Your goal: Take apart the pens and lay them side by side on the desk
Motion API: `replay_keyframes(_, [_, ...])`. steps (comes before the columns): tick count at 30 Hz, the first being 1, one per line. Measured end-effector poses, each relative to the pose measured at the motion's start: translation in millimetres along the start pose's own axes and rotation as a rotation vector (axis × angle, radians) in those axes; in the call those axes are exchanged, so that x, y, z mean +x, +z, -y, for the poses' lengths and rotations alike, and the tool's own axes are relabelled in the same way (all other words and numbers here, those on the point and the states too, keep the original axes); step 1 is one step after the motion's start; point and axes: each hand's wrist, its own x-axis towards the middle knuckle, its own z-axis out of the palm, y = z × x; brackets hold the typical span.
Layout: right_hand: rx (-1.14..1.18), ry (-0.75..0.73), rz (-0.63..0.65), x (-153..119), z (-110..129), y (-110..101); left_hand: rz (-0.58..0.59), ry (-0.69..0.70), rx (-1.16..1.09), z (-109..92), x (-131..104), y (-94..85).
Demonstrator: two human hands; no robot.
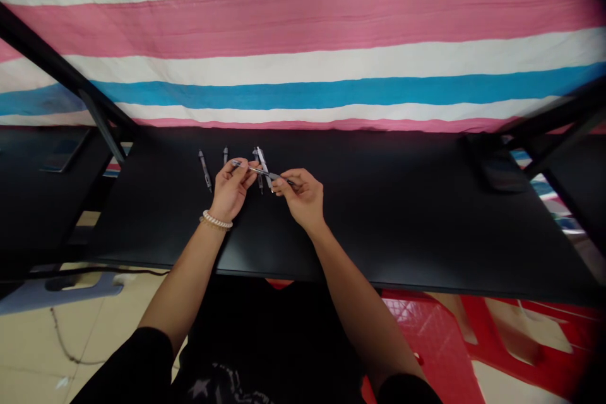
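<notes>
Both of my hands hold one slim pen (259, 170) above the black table, slanting down to the right. My left hand (230, 188) pinches its left end between thumb and fingers. On the other end, the fingers of my right hand (302, 196) close around the dark part. Whether the pen is whole or in two parts, I cannot tell. Just behind the hands lie a white pen (263, 160) and a dark pen (260, 184) side by side. A grey-black pen (205, 170) rests left of my left hand, and another pen (225, 153) is partly hidden behind it.
The black table (402, 221) stretches to both sides. A dark flat object (502, 170) lies at its right end, near a black metal frame. A striped cloth (303, 25) hangs behind. Red plastic stools (426, 341) stand below the front right edge.
</notes>
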Motion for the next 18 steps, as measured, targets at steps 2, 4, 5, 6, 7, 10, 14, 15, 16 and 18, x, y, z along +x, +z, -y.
replay_keyframes(2, [-0.005,-0.005,0.013,-0.6,-0.7,1.3,0.004,-0.003,-0.003,-0.2,-0.1,-0.2])
replay_keyframes(4, [-0.02,-0.012,0.02,-1.3,-0.4,1.7,0.019,0.001,0.002,-0.3,-0.3,-0.4])
replay_keyframes(5, [-0.03,0.0,0.025,-1.6,-0.1,1.6,0.029,0.004,0.005,-0.4,-0.5,-0.4])
replay_keyframes(6, [-0.041,0.023,0.035,-1.9,0.2,1.3,0.038,0.009,0.009,-0.5,-0.7,-0.4])
replay_keyframes(7, [-0.052,0.047,0.048,-2.0,0.2,1.1,0.046,0.015,0.014,-0.7,-0.8,-0.3])
replay_keyframes(10, [-0.064,0.034,0.056,-1.1,-1.2,0.6,0.042,0.042,0.011,-1.7,-0.2,-0.5])
replay_keyframes(14, [-0.055,-0.023,0.025,1.4,-3.0,0.7,-0.013,0.078,-0.013,-3.2,1.2,-1.7])
replay_keyframes(15, [-0.055,-0.003,0.04,1.8,-2.5,0.6,-0.013,0.072,-0.008,-3.2,1.3,-1.9])
replay_keyframes(16, [-0.056,0.019,0.057,2.0,-1.8,0.4,-0.004,0.062,0.0,-3.1,1.3,-1.9])
replay_keyframes(18, [-0.063,0.046,0.078,1.8,0.5,-0.3,0.027,0.038,0.015,-2.2,0.8,-1.7])
